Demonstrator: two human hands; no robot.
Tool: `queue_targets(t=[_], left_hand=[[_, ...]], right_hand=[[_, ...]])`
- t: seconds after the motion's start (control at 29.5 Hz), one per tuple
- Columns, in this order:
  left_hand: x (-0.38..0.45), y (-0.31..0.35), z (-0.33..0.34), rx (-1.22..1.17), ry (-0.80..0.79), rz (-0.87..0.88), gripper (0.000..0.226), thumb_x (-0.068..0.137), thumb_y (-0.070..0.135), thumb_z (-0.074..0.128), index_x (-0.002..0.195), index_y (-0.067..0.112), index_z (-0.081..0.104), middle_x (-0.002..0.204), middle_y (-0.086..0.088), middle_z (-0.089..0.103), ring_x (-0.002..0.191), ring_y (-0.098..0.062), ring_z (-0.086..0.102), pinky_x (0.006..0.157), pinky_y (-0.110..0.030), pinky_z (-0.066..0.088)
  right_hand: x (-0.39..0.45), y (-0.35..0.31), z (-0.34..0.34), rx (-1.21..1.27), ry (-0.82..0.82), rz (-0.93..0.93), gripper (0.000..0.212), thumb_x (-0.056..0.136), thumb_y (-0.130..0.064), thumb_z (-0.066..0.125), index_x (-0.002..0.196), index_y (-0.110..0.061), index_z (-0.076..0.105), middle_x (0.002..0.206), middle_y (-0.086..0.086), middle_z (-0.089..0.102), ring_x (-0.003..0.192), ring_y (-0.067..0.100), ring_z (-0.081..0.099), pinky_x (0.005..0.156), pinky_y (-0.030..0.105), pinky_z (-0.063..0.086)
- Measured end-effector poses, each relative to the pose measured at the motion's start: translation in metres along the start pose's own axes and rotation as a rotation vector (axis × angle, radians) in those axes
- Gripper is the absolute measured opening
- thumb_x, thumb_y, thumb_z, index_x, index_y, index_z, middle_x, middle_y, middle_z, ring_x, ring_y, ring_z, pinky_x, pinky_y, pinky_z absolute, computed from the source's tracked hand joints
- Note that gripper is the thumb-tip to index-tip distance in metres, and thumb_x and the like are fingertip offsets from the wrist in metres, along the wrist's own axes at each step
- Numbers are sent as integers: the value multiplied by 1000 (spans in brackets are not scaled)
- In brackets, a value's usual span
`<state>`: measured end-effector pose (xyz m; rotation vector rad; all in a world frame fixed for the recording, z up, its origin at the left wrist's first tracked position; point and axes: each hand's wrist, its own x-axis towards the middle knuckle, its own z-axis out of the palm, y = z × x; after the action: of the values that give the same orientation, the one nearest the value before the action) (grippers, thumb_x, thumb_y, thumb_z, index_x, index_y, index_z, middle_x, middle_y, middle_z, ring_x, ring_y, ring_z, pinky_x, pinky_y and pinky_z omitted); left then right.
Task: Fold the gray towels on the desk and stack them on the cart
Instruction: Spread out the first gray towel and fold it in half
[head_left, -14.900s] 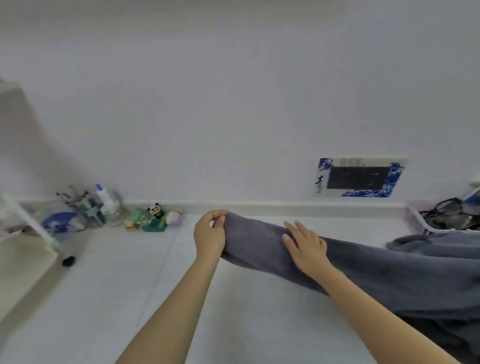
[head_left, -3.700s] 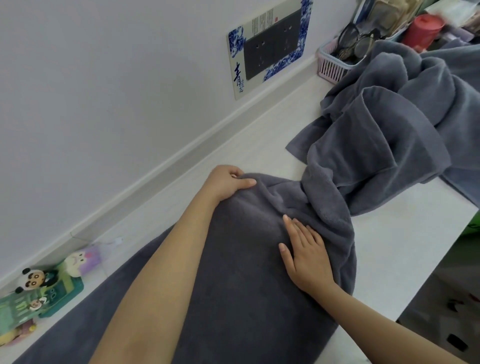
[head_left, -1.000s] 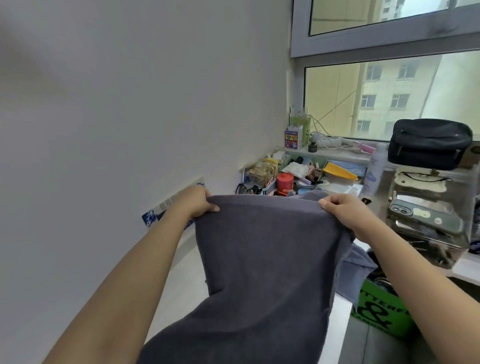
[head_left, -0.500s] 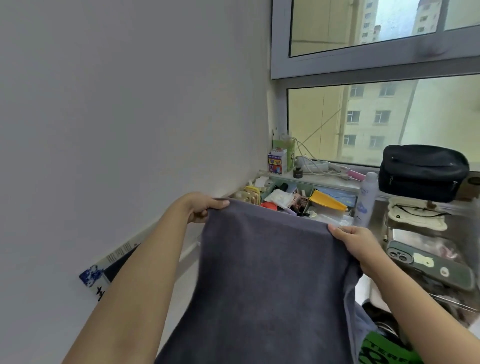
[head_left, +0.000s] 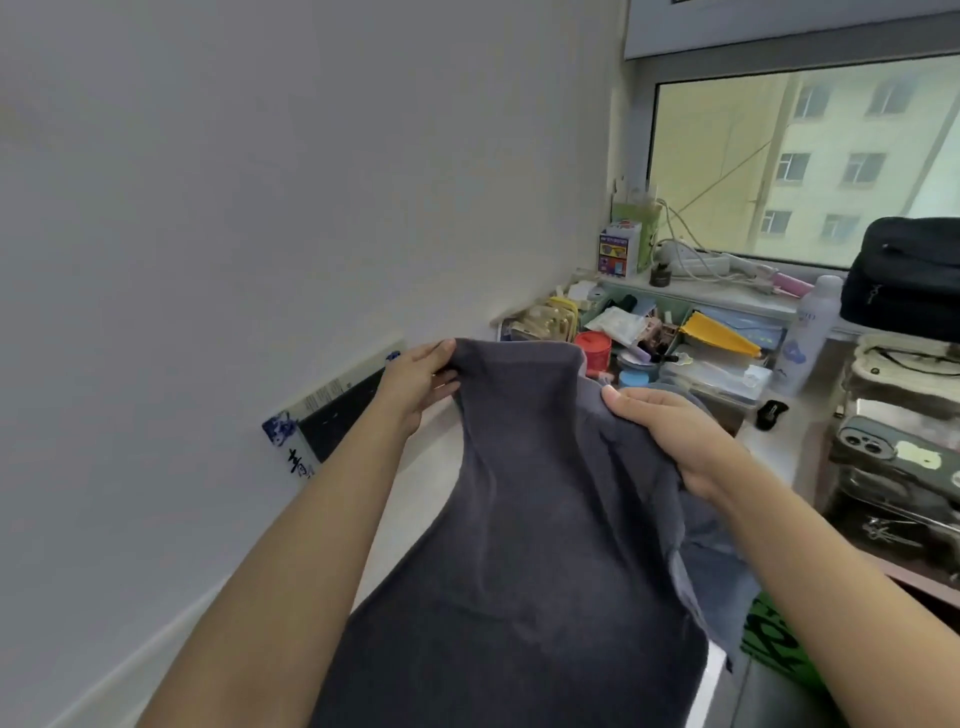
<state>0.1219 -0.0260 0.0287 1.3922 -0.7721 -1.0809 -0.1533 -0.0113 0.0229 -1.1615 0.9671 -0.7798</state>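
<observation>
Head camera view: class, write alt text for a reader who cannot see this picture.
A person's left hand and right hand each grip a top corner of a gray towel, holding it up over a white desk beside a plain wall. Behind it, a cluttered windowsill.

The gray towel (head_left: 519, 545) hides the desk below and runs off frame.

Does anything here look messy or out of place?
Nothing looks spilled or broken. The gray towel is bunched unevenly: the left hand holds its top corner higher than the right hand, so the top edge slants. The desk's far end by the window is crowded with small clutter.
</observation>
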Motion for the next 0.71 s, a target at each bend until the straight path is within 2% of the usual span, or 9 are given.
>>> queue_targets(t=[0.07, 0.17, 0.24, 0.27, 0.37, 0.44, 0.54, 0.61, 0.71], left_hand=[[-36, -11, -40, -116, -10, 0, 20, 94, 28, 57, 107, 14, 63, 109, -4, 65, 110, -25, 61, 77, -26, 54], [-164, -38, -164, -251, 175, 11, 20, 99, 30, 48, 98, 15, 61, 102, -4, 63, 97, -19, 63, 80, -28, 50], [-197, -49, -191, -430, 191, 19, 27, 100, 31, 44, 86, 13, 59, 99, -7, 64, 94, -20, 64, 81, -32, 51], [-242, -65, -245, -491, 301, 26, 32, 100, 32, 43, 80, 13, 57, 100, -8, 65, 94, -19, 66, 83, -35, 52], [-283, -76, -279, -647, 303, 11, 42, 100, 35, 41, 66, 14, 53, 92, -6, 67, 86, -15, 70, 89, -40, 49], [-311, -102, -310, -761, 455, 7, 43, 100, 34, 42, 63, 14, 52, 85, -5, 63, 80, -16, 68, 84, -36, 49], [-354, -159, -340, -689, 628, -92, 29, 101, 34, 40, 91, 14, 58, 96, -7, 58, 87, -19, 64, 87, -39, 49], [-400, -222, -361, -567, 748, -246, 39, 101, 40, 38, 135, 22, 46, 133, -5, 51, 123, -21, 50, 106, -44, 36], [-428, -270, -344, -464, 724, -384, 52, 100, 45, 34, 147, 23, 28, 148, -1, 37, 133, -20, 39, 102, -37, 36]], right_hand=[[-23, 7, 41, 18, -135, 2, 23, 93, -25, 56, 90, -5, 68, 83, 14, 69, 71, 18, 66, 60, 22, 52], [-82, 51, 173, -105, -369, 35, 26, 89, -32, 59, 83, -7, 59, 75, 11, 54, 68, 18, 51, 62, 24, 41], [-99, 62, 204, -109, -449, 31, 28, 89, -33, 60, 74, -9, 55, 67, 5, 50, 62, 12, 46, 59, 23, 36], [-124, 79, 257, -148, -564, 74, 29, 89, -33, 60, 72, -10, 54, 64, 3, 50, 60, 11, 47, 59, 22, 37], [-151, 93, 287, -195, -694, 150, 28, 91, -35, 59, 76, -12, 57, 66, 1, 54, 62, 10, 52, 62, 22, 41], [-167, 120, 324, -293, -800, 234, 27, 92, -35, 58, 76, -14, 60, 71, 4, 59, 68, 15, 57, 65, 25, 45], [-188, 181, 367, -400, -840, 396, 29, 94, -31, 56, 69, -16, 63, 74, 4, 66, 69, 16, 61, 67, 27, 48], [-211, 234, 406, -555, -859, 454, 32, 95, -27, 54, 67, -16, 61, 77, 4, 66, 70, 14, 61, 65, 25, 46], [-216, 268, 412, -630, -792, 498, 30, 96, -25, 53, 71, -15, 65, 82, 6, 68, 76, 17, 62, 66, 25, 49]])
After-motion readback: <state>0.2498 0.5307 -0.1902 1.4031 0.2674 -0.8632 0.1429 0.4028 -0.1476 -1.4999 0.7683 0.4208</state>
